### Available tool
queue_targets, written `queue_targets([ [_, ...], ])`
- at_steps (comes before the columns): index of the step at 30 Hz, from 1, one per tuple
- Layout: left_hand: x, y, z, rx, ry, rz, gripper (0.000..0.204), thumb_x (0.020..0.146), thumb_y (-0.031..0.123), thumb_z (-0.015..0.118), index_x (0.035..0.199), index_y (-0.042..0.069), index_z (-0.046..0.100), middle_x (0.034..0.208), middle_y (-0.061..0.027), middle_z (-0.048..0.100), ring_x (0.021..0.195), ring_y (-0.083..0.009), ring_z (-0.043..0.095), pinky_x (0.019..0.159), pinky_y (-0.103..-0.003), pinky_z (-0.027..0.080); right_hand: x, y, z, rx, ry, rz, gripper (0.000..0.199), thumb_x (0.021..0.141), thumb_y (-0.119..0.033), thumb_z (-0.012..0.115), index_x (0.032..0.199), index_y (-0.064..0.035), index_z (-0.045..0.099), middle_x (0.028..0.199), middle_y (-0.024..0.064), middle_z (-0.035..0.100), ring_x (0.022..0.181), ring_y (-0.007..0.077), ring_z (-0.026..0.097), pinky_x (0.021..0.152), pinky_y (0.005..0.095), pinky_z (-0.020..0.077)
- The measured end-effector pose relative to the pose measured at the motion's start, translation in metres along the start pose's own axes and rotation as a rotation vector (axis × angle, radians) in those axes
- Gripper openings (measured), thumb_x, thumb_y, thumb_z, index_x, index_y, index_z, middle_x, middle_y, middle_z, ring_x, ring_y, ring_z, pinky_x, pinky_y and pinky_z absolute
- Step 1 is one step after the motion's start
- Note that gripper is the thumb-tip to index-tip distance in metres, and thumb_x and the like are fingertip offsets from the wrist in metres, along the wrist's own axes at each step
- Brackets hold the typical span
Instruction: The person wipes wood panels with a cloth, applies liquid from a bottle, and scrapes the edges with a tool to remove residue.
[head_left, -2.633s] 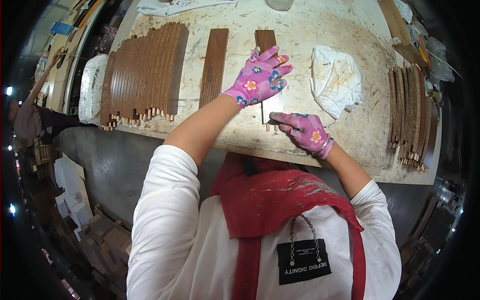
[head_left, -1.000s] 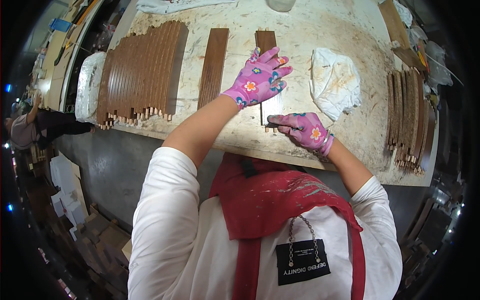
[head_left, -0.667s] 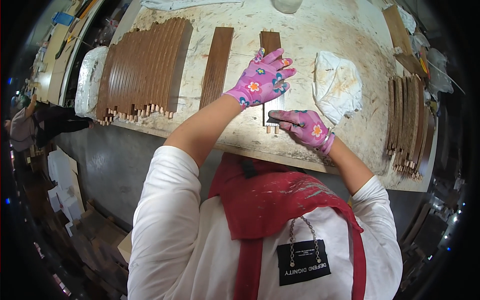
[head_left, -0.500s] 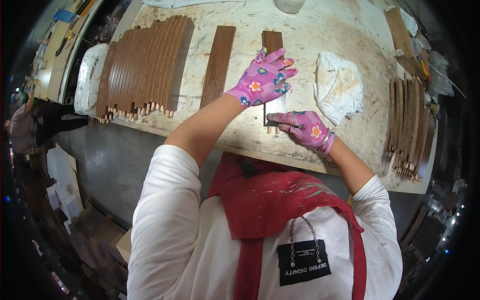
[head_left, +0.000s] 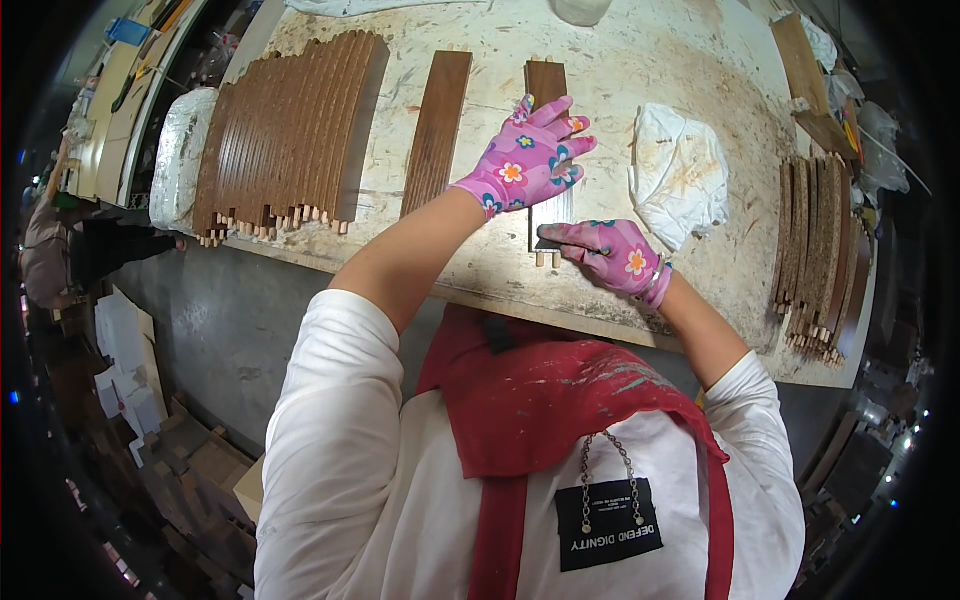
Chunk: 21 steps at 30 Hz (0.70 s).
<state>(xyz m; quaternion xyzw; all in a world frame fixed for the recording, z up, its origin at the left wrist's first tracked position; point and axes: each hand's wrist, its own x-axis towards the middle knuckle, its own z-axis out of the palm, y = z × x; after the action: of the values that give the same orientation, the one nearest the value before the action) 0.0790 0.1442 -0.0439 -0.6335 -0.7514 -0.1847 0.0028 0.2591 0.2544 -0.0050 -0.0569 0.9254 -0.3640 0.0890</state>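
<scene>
Step in hand: working the near end of a dark wooden slat point(head_left: 546, 85) with a small hand tool point(head_left: 548, 243), apparently scraping or trimming.
Left hand point(head_left: 528, 160): flat on the slat, fingers spread, pressing it down.
Right hand point(head_left: 606, 255): closed around the tool, at 5 o'clock of the left hand.
Slat location: on the workbench point(head_left: 700, 290), lengthwise from 12 to 6 o'clock; white cloth point(head_left: 678, 175) at 3 o'clock.
Next move calls for: steady downward pressure and short controlled strokes.
</scene>
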Motion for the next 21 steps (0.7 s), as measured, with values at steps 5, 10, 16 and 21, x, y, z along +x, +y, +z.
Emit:
queue_targets([
  [5,0.002,0.002,-0.003,0.001,-0.035,-0.022,0.043,0.091,0.033,0.053,0.132,0.021,0.054,0.141,-0.0006,0.045,0.141,-0.0263,0.026,0.115,-0.053,0.018,0.0,0.002,0.001,-0.023,-0.008,-0.01,0.035,0.09,-0.027,0.057,0.125,-0.0259,0.06,0.101,0.0084,0.069,0.08,0.0303,0.066,0.07,0.0392,0.0531],
  [10,0.001,0.0,0.002,0.005,-0.009,-0.008,0.043,0.091,0.034,0.053,0.132,0.021,0.054,0.141,-0.0005,0.046,0.141,-0.0265,0.026,0.115,-0.053,0.018,-0.003,0.003,0.007,-0.035,0.045,0.007,0.034,0.09,-0.027,0.056,0.124,-0.0285,0.06,0.09,0.0076,0.069,0.073,0.0294,0.065,0.065,0.0393,0.0523],
  [16,0.001,0.001,0.0,-0.004,-0.008,-0.011,0.043,0.091,0.034,0.052,0.132,0.021,0.054,0.141,-0.0007,0.046,0.141,-0.0268,0.026,0.115,-0.053,0.019,-0.002,0.002,0.005,-0.073,-0.001,0.009,0.035,0.089,-0.025,0.058,0.124,-0.0303,0.061,0.087,0.0073,0.068,0.071,0.0285,0.065,0.064,0.0385,0.052],
  [21,0.001,0.0,0.001,-0.01,0.012,0.006,0.043,0.09,0.034,0.053,0.131,0.021,0.055,0.141,-0.0008,0.046,0.14,-0.0269,0.027,0.114,-0.052,0.02,-0.003,0.012,0.013,0.295,0.201,-0.072,0.032,0.09,-0.023,0.058,0.122,-0.0233,0.063,0.094,0.0089,0.07,0.077,0.0286,0.067,0.068,0.037,0.0531],
])
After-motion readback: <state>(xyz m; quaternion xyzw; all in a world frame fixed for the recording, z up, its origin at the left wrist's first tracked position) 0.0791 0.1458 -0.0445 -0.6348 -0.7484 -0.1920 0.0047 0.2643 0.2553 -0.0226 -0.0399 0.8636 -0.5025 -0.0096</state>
